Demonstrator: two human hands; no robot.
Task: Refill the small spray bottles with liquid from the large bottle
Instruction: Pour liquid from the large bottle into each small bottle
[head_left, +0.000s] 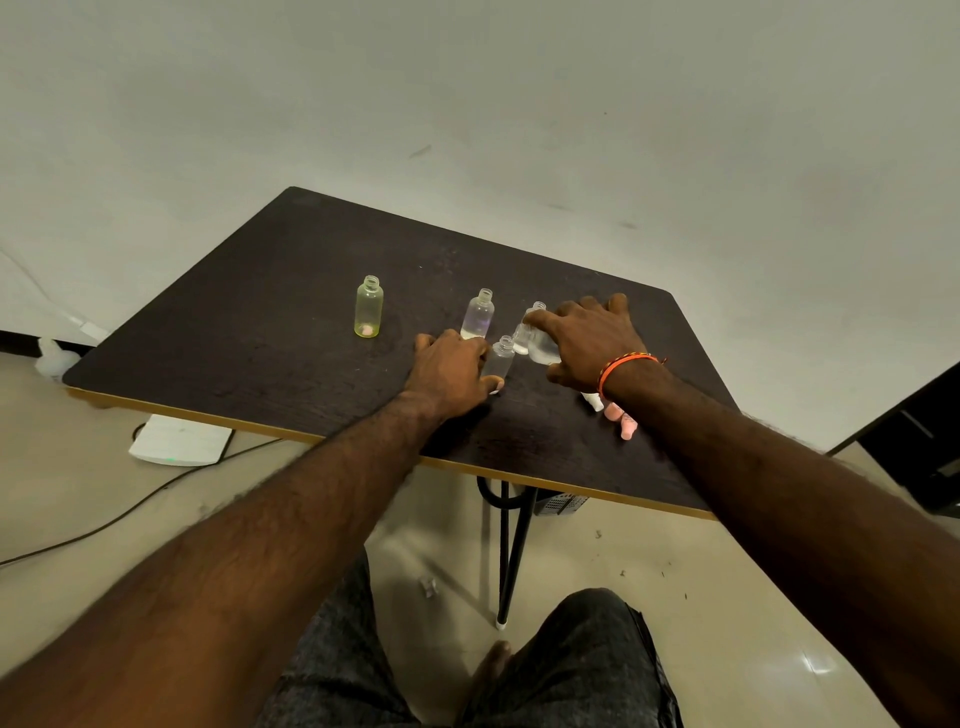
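On counter (311, 249), left grip (449, 371) holds small bottle (500, 358); right grip (587, 345) tilts large bottle (543, 345). Two uncapped bottles remain.

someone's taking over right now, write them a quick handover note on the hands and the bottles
Left hand holds a small clear bottle upright on the table.
Right hand grips the large bottle, tilted toward it.
Yellow bottle and purple bottle stand uncapped further back; the purple one holds a little liquid.
Spray caps lie by the right wrist.
Left: finish filling, then cap all. Fill levels are hard to tell.
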